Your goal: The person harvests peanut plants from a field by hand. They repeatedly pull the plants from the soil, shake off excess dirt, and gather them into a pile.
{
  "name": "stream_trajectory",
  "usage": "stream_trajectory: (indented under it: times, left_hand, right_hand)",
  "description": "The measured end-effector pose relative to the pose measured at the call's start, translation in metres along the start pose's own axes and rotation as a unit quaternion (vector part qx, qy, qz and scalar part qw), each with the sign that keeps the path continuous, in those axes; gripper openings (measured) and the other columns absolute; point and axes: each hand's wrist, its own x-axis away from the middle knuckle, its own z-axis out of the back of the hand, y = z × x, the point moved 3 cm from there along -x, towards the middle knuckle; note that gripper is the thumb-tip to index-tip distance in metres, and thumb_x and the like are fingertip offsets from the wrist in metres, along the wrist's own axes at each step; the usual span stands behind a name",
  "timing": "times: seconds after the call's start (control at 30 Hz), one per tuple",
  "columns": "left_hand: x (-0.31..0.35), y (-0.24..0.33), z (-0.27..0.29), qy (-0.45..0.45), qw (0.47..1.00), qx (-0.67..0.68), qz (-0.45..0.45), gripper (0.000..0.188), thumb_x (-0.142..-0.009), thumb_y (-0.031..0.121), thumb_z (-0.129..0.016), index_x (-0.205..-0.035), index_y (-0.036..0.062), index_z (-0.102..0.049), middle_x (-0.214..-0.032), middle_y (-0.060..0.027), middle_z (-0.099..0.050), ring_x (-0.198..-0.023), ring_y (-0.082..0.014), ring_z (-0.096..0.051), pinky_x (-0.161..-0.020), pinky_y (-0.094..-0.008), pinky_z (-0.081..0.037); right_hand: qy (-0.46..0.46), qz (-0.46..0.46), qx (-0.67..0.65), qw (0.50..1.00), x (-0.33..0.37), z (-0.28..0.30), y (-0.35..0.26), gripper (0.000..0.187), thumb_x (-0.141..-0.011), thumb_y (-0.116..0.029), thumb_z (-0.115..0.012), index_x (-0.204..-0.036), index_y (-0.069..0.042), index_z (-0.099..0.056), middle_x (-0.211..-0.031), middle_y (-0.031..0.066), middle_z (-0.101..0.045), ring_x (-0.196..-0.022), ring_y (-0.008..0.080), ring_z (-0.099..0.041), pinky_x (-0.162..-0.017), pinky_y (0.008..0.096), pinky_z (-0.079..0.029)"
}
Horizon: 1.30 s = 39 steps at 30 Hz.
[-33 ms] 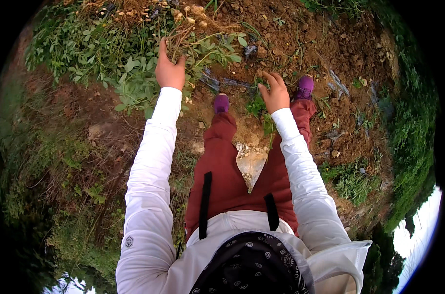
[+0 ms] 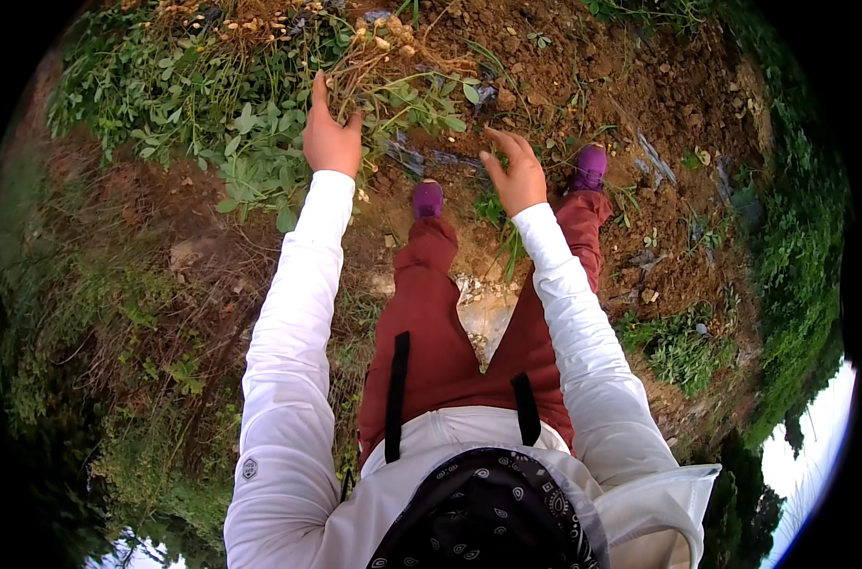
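My left hand [image 2: 332, 142] is wrapped around the stems of a bunch of peanut plants [image 2: 360, 76], with forefinger and thumb apart on either side of them. The other fingers are hidden. Pale peanut pods [image 2: 384, 44] hang on the roots beyond the hand, and green leaves [image 2: 260, 156] spread out to its left. My right hand [image 2: 516, 173] hovers above the soil between my shoes, its fingers loosely bent and apart, with nothing in it. Some small green weeds [image 2: 490, 209] show just below that hand.
A heap of pulled peanut plants [image 2: 194, 85] lies at the far left, with pods at its top. Strips of dark plastic film [image 2: 405, 155] stick out of the brown soil [image 2: 659, 85]. My purple shoes [image 2: 428, 199] stand near the hands. Dry grass [image 2: 165, 313] covers the left side.
My right hand has moved a little left and away from my right shoe. The peanut pods beyond my left hand have shifted slightly to the right, while that hand has barely moved.
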Motion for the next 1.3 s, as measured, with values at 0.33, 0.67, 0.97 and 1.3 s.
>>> stream_trajectory:
  times: [0.33,0.67,0.97,1.3]
  left_hand:
    - [0.041,0.023,-0.012,0.016,0.979,-0.114,-0.169,0.092,-0.068,0.007,-0.075,-0.144,0.0166,-0.025,-0.093,-0.0144,-0.058,-0.085,-0.0344,-0.056,-0.074,-0.0439,-0.043]
    - [0.037,-0.014,-0.006,-0.040,0.980,-0.140,-0.137,0.101,-0.065,0.002,-0.077,-0.146,0.0225,-0.021,-0.093,-0.0100,-0.054,-0.087,-0.0306,-0.054,-0.077,-0.0422,-0.041]
    - [-0.003,-0.028,0.069,0.048,0.971,-0.201,-0.121,0.093,-0.068,0.002,-0.075,-0.145,0.0203,-0.026,-0.093,-0.0100,-0.056,-0.085,-0.0290,-0.056,-0.077,-0.0425,-0.044]
    - [-0.238,-0.087,0.209,0.074,0.933,-0.334,-0.108,0.102,-0.073,0.048,-0.071,-0.148,0.0153,-0.010,-0.124,-0.0221,-0.054,-0.105,-0.0364,-0.057,-0.085,-0.0445,-0.045]
  right_hand:
    - [0.078,-0.290,-0.586,0.753,-0.062,-0.050,-0.076,0.040,-0.084,-0.012,-0.067,-0.114,0.006,-0.048,-0.106,0.0156,-0.059,-0.084,0.0266,-0.064,-0.067,0.0349,-0.057]
    - [-0.062,-0.246,-0.425,0.869,-0.031,-0.072,-0.066,0.033,-0.088,-0.029,-0.063,-0.088,0.003,-0.059,-0.068,0.0084,-0.062,-0.056,0.0163,-0.063,-0.050,0.0274,-0.051]
    - [-0.159,-0.204,-0.445,0.858,-0.028,-0.095,-0.080,0.058,-0.086,-0.028,-0.065,-0.131,0.001,-0.040,-0.102,0.0151,-0.063,-0.081,0.0189,-0.064,-0.069,0.0291,-0.052]
    - [-0.106,-0.257,-0.279,0.919,-0.034,-0.091,-0.012,0.037,-0.087,-0.027,-0.059,-0.115,-0.002,-0.057,-0.082,0.0099,-0.066,-0.075,0.0184,-0.066,-0.068,0.0321,-0.050]
